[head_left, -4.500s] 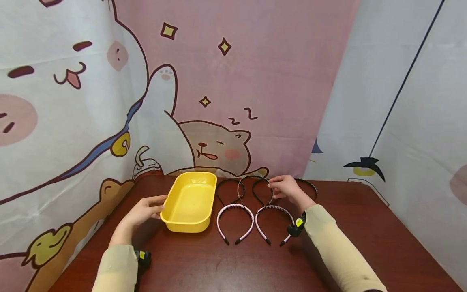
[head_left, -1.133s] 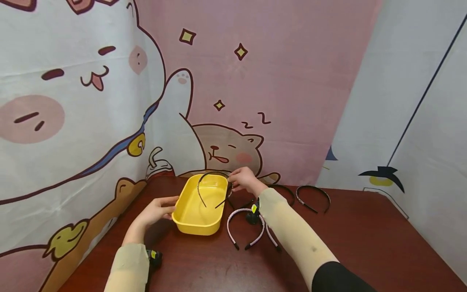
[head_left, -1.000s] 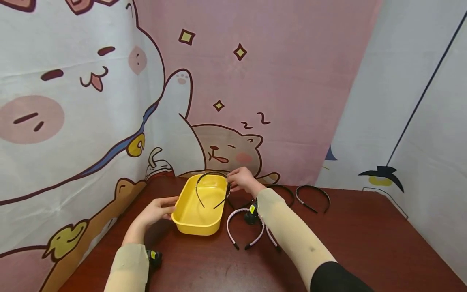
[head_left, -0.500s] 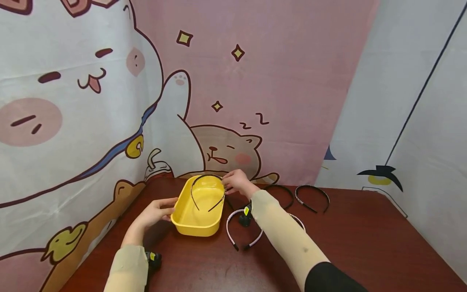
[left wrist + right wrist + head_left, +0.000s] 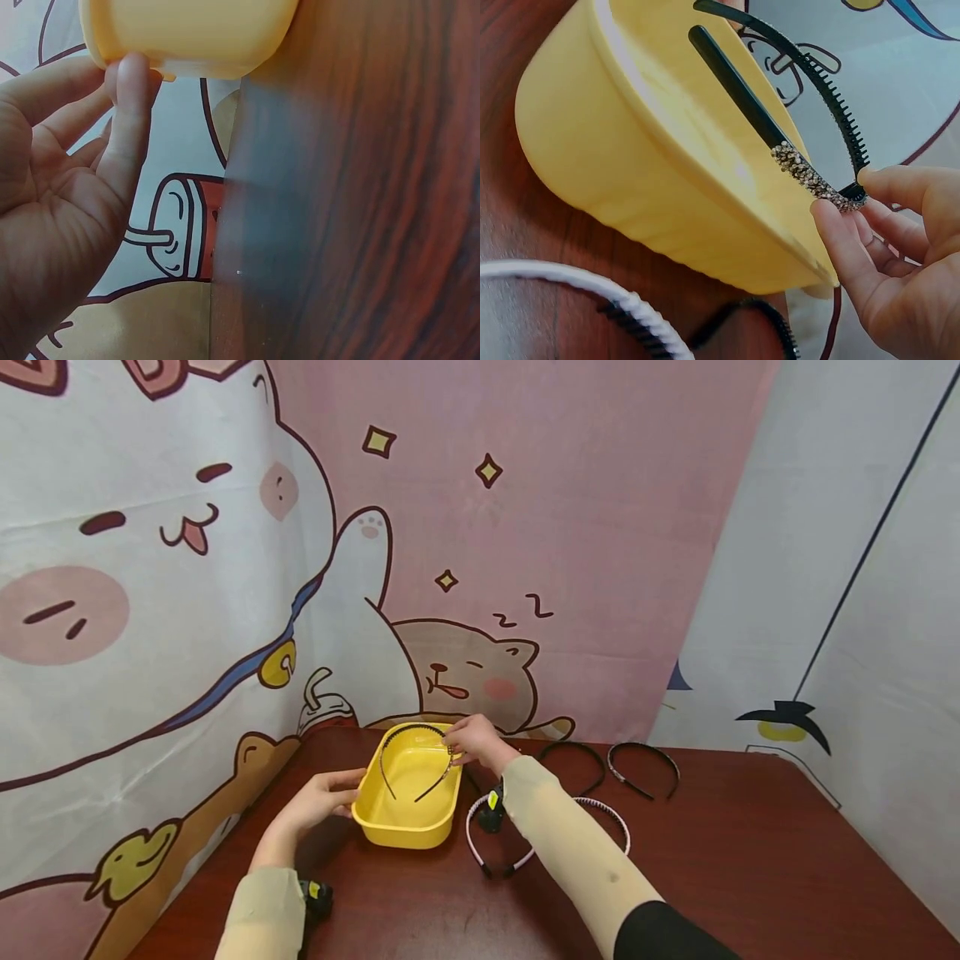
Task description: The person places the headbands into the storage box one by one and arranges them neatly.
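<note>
The grip of the right hand (image 5: 478,743) clamps a glitter-trimmed black headband (image 5: 801,169), shifted toward 9 o'clock over the yellow tray (image 5: 402,835), seemingly closer to inside; left hand (image 5: 311,802) pinches the tray's 9 o'clock side.

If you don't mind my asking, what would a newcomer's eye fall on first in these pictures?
Probably the bright yellow, rounded rectangular basin, left of centre on the dark reddish wood-grain table. Over it, the right hand's grip holds a thin, curved black headband with glittering trim. Behind, a huge white cartoon cat fills the printed backdrop's left side.
</note>
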`<state>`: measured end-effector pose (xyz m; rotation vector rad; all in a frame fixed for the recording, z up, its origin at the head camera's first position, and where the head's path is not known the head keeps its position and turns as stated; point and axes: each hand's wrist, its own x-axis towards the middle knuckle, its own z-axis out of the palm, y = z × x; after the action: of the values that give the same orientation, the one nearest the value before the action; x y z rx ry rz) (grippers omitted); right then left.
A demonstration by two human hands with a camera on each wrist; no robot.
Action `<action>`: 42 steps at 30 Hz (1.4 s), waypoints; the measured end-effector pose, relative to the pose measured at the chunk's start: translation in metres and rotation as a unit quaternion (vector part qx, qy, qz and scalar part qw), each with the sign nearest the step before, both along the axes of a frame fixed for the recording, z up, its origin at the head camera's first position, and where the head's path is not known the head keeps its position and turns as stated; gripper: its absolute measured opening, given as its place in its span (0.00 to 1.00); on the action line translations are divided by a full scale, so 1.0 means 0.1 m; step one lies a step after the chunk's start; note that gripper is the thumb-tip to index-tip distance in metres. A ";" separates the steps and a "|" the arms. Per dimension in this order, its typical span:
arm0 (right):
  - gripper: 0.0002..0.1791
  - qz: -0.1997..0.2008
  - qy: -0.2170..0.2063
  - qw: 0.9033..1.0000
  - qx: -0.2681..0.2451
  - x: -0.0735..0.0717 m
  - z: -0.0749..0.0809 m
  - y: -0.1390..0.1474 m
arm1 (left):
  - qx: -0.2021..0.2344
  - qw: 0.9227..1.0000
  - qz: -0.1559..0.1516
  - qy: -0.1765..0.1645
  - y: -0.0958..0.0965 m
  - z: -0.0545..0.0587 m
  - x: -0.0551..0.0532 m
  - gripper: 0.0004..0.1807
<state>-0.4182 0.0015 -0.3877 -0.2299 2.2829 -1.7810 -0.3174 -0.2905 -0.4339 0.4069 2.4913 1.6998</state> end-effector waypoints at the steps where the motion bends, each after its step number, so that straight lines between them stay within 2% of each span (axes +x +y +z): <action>1: 0.11 0.000 -0.001 1.000 0.000 0.00 -0.01 -0.03 | -0.001 1.000 -0.002 0.001 -0.01 0.00 0.00 0.26; 12: 0.11 -0.009 0.029 0.999 0.009 0.06 -0.10 -0.20 | -0.005 1.000 0.000 -0.003 -0.01 0.01 0.00 0.26; 24: 0.08 -0.037 0.030 0.998 0.043 0.02 -0.10 -0.26 | -0.003 1.000 0.000 0.001 -0.03 0.04 -0.01 0.26; 31: 0.07 -0.035 0.039 0.997 0.059 0.02 -0.10 -0.26 | -0.005 1.000 -0.009 0.005 -0.03 0.06 0.00 0.26; 42: 0.07 -0.031 0.050 0.993 0.102 0.04 -0.11 -0.28 | 0.004 1.000 -0.007 -0.002 -0.01 0.07 0.03 0.27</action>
<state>-0.4142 -0.0270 -0.3982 -0.2169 2.5487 -1.5811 -0.3145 -0.2912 -0.4269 0.4185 2.4741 1.7041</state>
